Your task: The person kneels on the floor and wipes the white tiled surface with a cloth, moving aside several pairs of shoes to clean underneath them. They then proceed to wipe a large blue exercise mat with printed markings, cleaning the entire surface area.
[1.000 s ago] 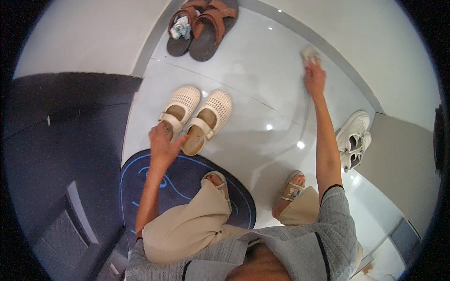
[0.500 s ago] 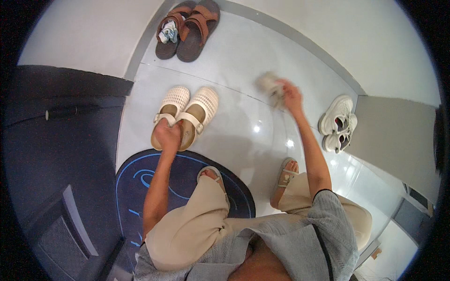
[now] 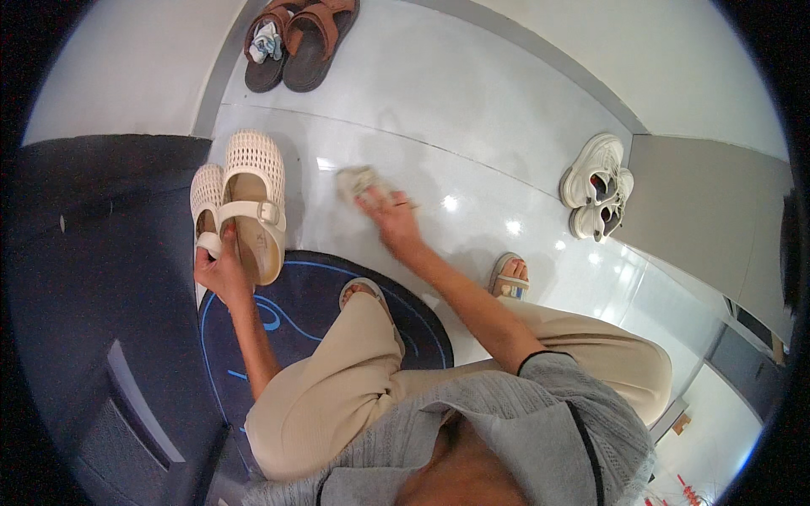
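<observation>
Two cream clogs point(image 3: 253, 169) with woven-look toes and buckled straps are gripped together by their inner edges in my left hand point(image 3: 224, 274). They are at the left, between the dark door and the mat, the right one tilted toward me. I cannot tell whether they touch the floor. A crumpled beige cloth point(image 3: 356, 180) lies under the fingers of my right hand point(image 3: 390, 215), against the grey floor tiles or just above them. The cloth is slightly blurred, and my right hand partly covers it.
Brown sandals point(image 3: 308, 42), one with a crumpled white-blue piece in it, stand at the far left. White sneakers point(image 3: 597, 181) rest by the grey cabinet point(image 3: 700, 198) on the right. A dark blue mat point(image 3: 295, 337) lies beside the dark door point(image 3: 93, 278).
My right hand has swept the cloth leftward and nearer across the floor. My left hand has carried the clogs left, toward the door. The view has shifted a little.
</observation>
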The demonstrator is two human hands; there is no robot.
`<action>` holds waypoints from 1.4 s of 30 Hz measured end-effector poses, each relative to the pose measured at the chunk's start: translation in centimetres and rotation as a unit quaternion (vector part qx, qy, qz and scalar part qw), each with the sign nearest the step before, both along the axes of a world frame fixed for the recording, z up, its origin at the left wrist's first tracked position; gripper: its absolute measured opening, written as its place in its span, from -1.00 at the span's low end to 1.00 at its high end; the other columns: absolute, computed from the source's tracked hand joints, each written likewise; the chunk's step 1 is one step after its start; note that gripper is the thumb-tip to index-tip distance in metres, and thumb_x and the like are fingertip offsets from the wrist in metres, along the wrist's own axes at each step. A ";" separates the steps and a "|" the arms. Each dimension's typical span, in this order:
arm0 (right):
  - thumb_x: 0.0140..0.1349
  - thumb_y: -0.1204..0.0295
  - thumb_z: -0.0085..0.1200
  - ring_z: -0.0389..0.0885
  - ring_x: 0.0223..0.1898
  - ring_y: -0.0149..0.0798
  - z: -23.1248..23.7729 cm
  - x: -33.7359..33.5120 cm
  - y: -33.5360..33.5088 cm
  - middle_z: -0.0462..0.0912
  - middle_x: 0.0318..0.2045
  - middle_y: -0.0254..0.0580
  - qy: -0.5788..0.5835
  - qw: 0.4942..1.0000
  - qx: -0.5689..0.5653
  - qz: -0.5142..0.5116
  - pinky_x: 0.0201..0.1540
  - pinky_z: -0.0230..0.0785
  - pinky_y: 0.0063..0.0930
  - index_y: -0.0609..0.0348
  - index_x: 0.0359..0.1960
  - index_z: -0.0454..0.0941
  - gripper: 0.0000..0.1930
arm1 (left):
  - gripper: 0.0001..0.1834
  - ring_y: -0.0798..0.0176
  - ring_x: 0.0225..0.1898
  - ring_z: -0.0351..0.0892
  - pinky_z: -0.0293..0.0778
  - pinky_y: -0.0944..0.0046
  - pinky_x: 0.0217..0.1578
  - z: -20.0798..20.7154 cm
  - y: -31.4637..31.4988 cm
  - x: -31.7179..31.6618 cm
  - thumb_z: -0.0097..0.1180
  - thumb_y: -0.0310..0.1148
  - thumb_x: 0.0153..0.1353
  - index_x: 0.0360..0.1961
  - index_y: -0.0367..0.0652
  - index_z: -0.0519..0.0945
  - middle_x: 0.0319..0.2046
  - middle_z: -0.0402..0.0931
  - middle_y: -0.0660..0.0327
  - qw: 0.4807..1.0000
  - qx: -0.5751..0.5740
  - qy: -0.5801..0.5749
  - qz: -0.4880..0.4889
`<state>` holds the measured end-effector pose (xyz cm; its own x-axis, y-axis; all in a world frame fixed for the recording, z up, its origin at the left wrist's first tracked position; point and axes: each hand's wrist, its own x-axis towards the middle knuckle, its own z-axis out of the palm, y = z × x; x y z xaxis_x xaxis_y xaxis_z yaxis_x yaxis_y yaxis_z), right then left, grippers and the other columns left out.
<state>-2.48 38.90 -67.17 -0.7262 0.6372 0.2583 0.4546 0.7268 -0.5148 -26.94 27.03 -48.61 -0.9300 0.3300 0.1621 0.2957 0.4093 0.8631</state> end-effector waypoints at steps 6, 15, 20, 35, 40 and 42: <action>0.30 0.51 -0.02 0.53 0.15 -0.08 0.8 0.1 4.8 0.58 0.13 -0.03 0.193 0.900 -0.375 -0.110 0.19 0.35 -0.17 0.11 0.15 0.54 -0.63 | -0.75 0.44 -0.33 0.55 0.49 0.40 -0.26 0.6 -1.0 -0.7 0.41 -0.52 0.07 -0.20 -0.38 0.70 -0.31 0.68 0.22 0.998 0.025 -0.046 0.024; 0.20 0.49 0.07 0.55 0.12 -0.08 -4.5 16.0 20.0 0.55 0.15 0.12 -0.027 0.941 0.164 -0.294 0.26 0.13 -0.18 0.14 0.17 0.55 -0.56 | -0.72 0.42 -0.27 0.57 0.48 0.39 -0.20 1.9 -2.9 -1.2 0.36 -0.58 0.10 -0.12 -0.38 0.68 -0.24 0.67 0.22 0.996 0.035 -0.035 0.068; 0.25 0.48 -0.01 0.35 0.27 0.05 -2.3 0.5 17.2 0.39 0.31 -0.03 -0.101 0.976 0.102 -0.163 0.32 0.06 0.07 -0.03 0.29 0.43 -0.48 | -0.70 0.42 -0.24 0.56 0.48 0.37 -0.15 1.0 -6.7 -0.9 0.35 -0.58 0.10 -0.10 -0.38 0.68 -0.22 0.67 0.22 0.990 -0.010 -0.058 0.127; 0.02 0.62 0.08 0.49 -0.01 0.06 -0.2 -32.1 16.9 0.53 0.15 -0.11 -0.007 0.987 0.140 0.073 0.01 0.41 -0.17 0.01 0.08 0.60 -0.49 | -0.85 0.48 -0.36 0.52 0.44 0.42 -0.29 -2.3 -9.3 1.7 0.35 -0.56 0.08 -0.29 -0.30 0.70 -0.38 0.65 0.32 0.968 -0.028 -0.107 0.227; -0.09 0.68 0.10 0.44 0.09 0.05 -3.2 -29.8 13.5 0.40 0.31 -0.24 0.045 0.966 0.092 0.236 0.16 0.33 -0.16 -0.12 0.15 0.57 -0.34 | -0.85 0.48 -0.34 0.53 0.44 0.42 -0.29 -2.0 -8.9 1.9 0.33 -0.58 0.08 -0.28 -0.31 0.70 -0.37 0.65 0.32 0.970 -0.026 -0.082 0.228; -0.17 0.72 0.12 0.44 0.09 0.03 -3.4 -26.2 11.2 0.37 0.35 -0.30 0.052 0.939 0.067 0.334 0.15 0.34 -0.17 -0.17 0.16 0.57 -0.26 | -0.84 0.47 -0.34 0.53 0.45 0.42 -0.28 -1.7 -8.1 1.8 0.32 -0.58 0.08 -0.27 -0.31 0.70 -0.37 0.65 0.31 0.971 -0.015 -0.077 0.224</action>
